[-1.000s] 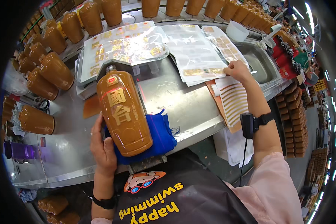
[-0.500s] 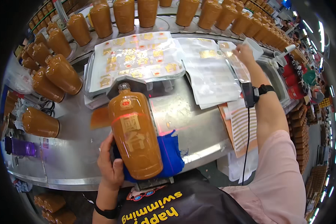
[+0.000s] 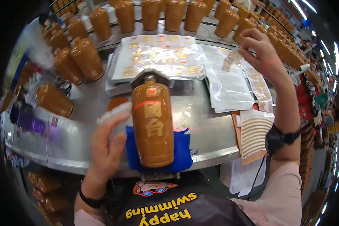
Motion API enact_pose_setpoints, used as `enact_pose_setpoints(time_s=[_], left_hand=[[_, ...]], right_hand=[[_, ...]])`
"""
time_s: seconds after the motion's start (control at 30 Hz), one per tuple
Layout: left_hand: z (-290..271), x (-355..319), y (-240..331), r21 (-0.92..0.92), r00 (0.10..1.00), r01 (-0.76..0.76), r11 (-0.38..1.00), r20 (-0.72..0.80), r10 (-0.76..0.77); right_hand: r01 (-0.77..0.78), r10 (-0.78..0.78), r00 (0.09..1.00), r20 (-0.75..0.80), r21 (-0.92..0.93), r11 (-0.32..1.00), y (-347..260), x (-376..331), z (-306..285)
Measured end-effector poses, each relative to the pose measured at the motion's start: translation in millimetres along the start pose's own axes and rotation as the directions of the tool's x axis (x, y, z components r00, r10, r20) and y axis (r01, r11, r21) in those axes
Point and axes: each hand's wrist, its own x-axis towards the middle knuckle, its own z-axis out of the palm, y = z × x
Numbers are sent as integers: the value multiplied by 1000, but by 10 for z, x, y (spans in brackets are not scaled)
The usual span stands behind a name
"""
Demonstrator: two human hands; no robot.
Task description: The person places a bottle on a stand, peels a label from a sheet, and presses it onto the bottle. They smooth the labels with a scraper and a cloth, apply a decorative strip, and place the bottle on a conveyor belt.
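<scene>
A glossy brown bottle (image 3: 153,145) with gold characters and a small red emblem lies on a blue cloth (image 3: 182,152) in front of me. Its neck rests in a dark angled holder (image 3: 165,75), and a red light line crosses its upper body. My left hand (image 3: 107,141) is off the bottle's left side, fingers apart, holding nothing. Over the white sheets at the right, my right hand (image 3: 261,52) is raised, with thumb and fingers pinching a small clear film piece (image 3: 231,60). The film's markings are too blurred to make out.
A tray (image 3: 113,84) bears sheets of gold and red decals. White sheets (image 3: 229,90) lie beside it, above a gold-striped sheet (image 3: 254,132). Brown bottles (image 3: 175,17) line the far track; others (image 3: 86,58) stand at left. A purple object (image 3: 30,121) sits near the left edge.
My right hand has lifted from the right-hand sheets and come back with the clear film piece. My left hand has let go of the bottle's side. The view has shifted.
</scene>
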Motion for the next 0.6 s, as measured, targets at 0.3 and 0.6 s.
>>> enact_pose_setpoints(time_s=[0.3,0.6], left_hand=[[-31,820,712,-470,878,171,866,472,83],[153,5,528,-347,995,-67,935,40,86]], right_hand=[[-21,35,999,-14,569,822,-1548,10,-1110],[-132,235,972,-17,785,605,-2039,-615,-396]])
